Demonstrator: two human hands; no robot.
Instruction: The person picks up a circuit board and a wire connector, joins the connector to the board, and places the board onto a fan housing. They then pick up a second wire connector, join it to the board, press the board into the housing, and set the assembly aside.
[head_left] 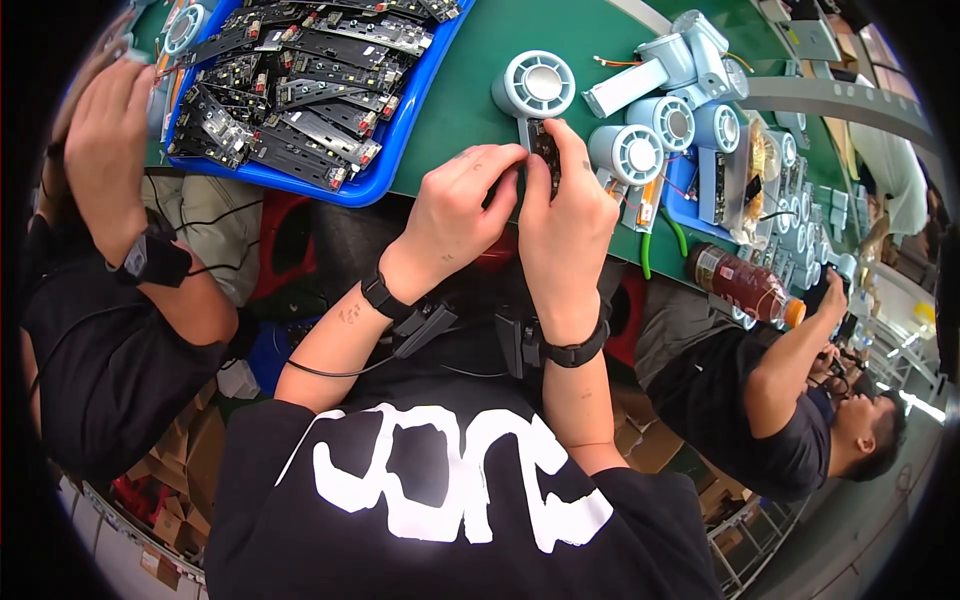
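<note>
A light-blue handheld fan (538, 86) lies on the green table with its round grille head away from me and its handle toward me. A narrow black circuit board (545, 152) shows in the open handle. My left hand (462, 198) is closed, its fingertips pressed to the left side of the handle. On the other side, my right hand (568, 215) is closed around the handle and board, thumb and index finger at their edges. The near end of the handle is hidden behind my fingers.
A blue tray (385, 170) heaped with black circuit boards stands left. Several light-blue fan bodies (626, 155), green-handled pliers (647, 255) and a bottle of dark drink (740, 282) are to the right. Co-workers sit on both sides; one's hand (105, 150) is near the tray.
</note>
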